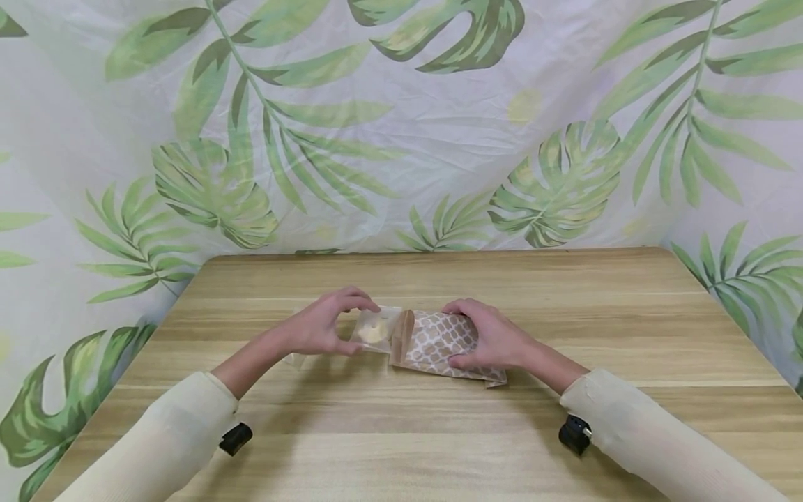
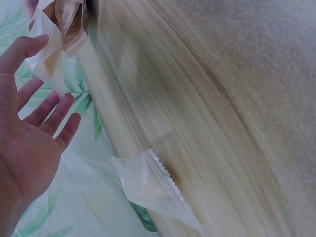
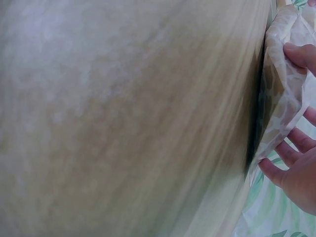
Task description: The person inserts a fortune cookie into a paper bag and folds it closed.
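Note:
A brown paper bag point(image 1: 439, 341) with a white lattice pattern lies on its side, its mouth towards the left. My right hand point(image 1: 498, 338) grips the bag across its body, thumb on the near side and fingers on the far side. At the bag's mouth, my left hand point(image 1: 323, 324) holds a small clear packet point(image 1: 375, 329) by its edges, between thumb and fingers. Something pale yellow shows through the packet; its kind cannot be made out. In the left wrist view, another see-through packet point(image 2: 153, 187) with a serrated edge lies on the table, below the left hand.
The wooden table point(image 1: 401, 446) spreads out around both hands. A leaf-printed cloth point(image 1: 401, 153) hangs behind its far edge. A black device point(image 1: 236, 439) sits at the left forearm, and another black device point(image 1: 575, 435) at the right.

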Tool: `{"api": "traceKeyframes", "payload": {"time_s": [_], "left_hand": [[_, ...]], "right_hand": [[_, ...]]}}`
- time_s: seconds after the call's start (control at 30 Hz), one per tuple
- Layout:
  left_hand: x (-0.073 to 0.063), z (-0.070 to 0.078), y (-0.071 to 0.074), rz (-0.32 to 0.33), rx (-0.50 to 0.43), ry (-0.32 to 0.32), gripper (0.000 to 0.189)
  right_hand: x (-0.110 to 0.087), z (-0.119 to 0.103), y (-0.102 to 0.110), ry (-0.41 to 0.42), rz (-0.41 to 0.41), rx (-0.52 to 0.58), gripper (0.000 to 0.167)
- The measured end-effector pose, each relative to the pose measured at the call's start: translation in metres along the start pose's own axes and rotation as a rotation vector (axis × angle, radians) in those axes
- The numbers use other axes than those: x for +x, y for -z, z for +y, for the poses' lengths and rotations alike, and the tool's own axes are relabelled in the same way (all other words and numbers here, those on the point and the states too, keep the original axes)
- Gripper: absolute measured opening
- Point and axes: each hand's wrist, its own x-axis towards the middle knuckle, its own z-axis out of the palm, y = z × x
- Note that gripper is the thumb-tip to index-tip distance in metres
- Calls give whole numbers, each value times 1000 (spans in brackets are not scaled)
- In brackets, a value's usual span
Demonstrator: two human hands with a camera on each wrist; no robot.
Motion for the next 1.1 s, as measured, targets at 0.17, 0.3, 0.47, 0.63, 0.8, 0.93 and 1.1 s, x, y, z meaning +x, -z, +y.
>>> {"api": "traceKeyframes", "payload": {"time_s": [0.17,0.3,0.47,0.63,0.8,0.93,1.1], "left_hand": [[1,2,-1,-6,-5,-10,57],[2,1,-3,-23,-17,-23,55],[4,0,-6,-50,-23,-39,55],[7,2,-9,-68,-16,-29,54],[10,3,-12,-72,0,-30,54],[12,4,-13,-71,16,-22,54],[14,6,-13,-44,35,-17,54]], "right_hand": [[1,0,1,1,-5,-1,78],[1,0,1,5,-8,-6,78],[1,-1,1,7,-8,-3,78],[0,-1,1,11,-7,-7,79],[-1,-3,1,-7,-19,0,81],[0,-4,2,-15,-23,6,81],[0,-4,2,-17,-22,4,80]]}}
